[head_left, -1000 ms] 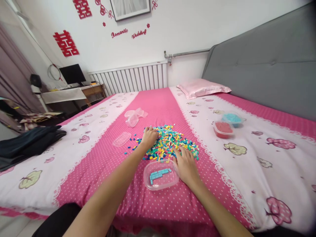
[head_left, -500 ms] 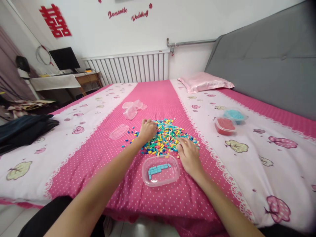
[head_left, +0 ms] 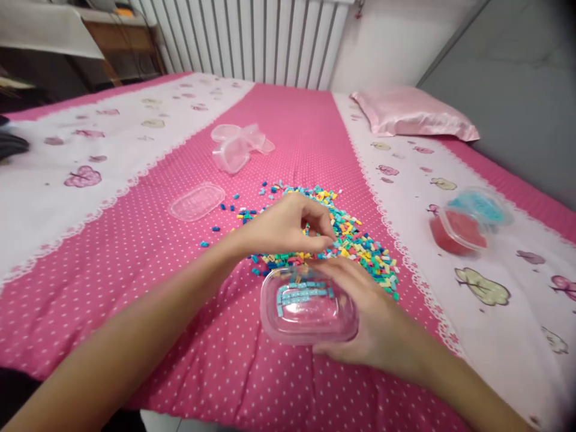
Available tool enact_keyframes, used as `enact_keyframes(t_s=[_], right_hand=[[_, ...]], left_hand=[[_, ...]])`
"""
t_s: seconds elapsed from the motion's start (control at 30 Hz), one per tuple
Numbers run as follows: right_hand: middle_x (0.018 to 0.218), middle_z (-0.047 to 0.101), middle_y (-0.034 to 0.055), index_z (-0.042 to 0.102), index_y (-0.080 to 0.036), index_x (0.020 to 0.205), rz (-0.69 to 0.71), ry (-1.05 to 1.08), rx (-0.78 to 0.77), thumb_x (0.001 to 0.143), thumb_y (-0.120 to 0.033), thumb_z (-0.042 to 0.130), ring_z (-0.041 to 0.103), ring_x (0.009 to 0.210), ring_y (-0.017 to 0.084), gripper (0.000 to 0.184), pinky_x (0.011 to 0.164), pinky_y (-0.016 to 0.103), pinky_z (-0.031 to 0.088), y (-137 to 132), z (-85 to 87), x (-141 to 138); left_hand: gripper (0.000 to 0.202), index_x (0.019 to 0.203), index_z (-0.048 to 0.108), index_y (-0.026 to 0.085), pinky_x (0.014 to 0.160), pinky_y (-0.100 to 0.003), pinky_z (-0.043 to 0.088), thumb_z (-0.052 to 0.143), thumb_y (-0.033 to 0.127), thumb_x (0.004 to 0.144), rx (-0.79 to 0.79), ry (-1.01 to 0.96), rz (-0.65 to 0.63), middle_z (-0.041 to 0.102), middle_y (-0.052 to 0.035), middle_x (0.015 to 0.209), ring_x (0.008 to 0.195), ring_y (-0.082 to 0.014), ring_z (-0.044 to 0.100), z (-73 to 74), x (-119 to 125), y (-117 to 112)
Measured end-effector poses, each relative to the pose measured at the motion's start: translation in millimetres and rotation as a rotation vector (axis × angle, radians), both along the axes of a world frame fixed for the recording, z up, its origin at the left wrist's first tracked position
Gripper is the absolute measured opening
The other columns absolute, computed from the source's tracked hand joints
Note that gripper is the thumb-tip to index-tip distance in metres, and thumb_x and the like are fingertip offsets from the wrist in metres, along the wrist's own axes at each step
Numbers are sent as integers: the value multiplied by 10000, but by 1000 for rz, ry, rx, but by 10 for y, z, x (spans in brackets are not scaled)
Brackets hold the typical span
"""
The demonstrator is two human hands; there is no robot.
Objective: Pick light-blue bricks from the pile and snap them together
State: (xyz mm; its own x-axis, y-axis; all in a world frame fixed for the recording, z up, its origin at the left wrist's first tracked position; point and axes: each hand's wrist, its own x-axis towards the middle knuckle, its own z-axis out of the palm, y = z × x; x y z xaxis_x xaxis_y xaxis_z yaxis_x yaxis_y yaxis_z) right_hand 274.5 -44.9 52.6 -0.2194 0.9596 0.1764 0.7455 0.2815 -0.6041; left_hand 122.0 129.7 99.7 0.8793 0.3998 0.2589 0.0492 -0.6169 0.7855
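Observation:
A heap of small coloured bricks (head_left: 355, 240) in blue, yellow, green and pink lies on the pink dotted bedspread (head_left: 135, 258). My right hand (head_left: 378, 324) holds a clear plastic tub (head_left: 310, 309) tilted up off the bed; a few light-blue bricks lie in it. My left hand (head_left: 288, 227) hovers just above the tub's far rim, fingertips pinched together on something too small to make out.
A clear lid (head_left: 197, 201) lies left of the heap, and more clear tubs (head_left: 236, 147) lie farther back. A tub of red bricks (head_left: 456, 231) and one of blue bricks (head_left: 481, 204) stand at the right. A pink pillow (head_left: 414, 114) and radiator (head_left: 252, 36) are behind.
My right hand has picked up the clear tub and tilted it. My left hand has left the heap and come over the tub, pinched. The camera has dipped down and closer.

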Motion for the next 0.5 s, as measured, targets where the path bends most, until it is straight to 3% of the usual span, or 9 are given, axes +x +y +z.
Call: enact_keyframes(t_s=[0.07, 0.23, 0.5], right_hand=[[1398, 626, 128, 522, -244, 1441, 20, -28, 19, 674, -565, 909, 577, 1308, 337, 917, 1095, 517, 480, 65, 13, 70], [1324, 663, 89, 436, -320, 1493, 0, -106, 10, 615, -717, 880, 625, 1207, 347, 1060, 1081, 569, 456, -18, -3, 100], [1405, 654, 125, 248, -291, 1650, 40, -261, -2, 822, -617, 729, 605, 1258, 389, 1011, 1015, 553, 502, -257, -70, 51]], left_hand=[[78, 701, 728, 151, 599, -197, 519, 697, 103, 753, -130, -53, -97, 759, 2, 681, 629, -102, 685, 47, 12, 52], [81, 723, 736, 169, 597, -220, 535, 694, 114, 766, -274, 35, -129, 774, -1, 693, 630, -122, 695, -23, -196, 70], [128, 676, 706, 199, 615, -210, 548, 746, 105, 755, -359, 21, -119, 755, 28, 673, 639, -116, 699, -116, -259, 147]])
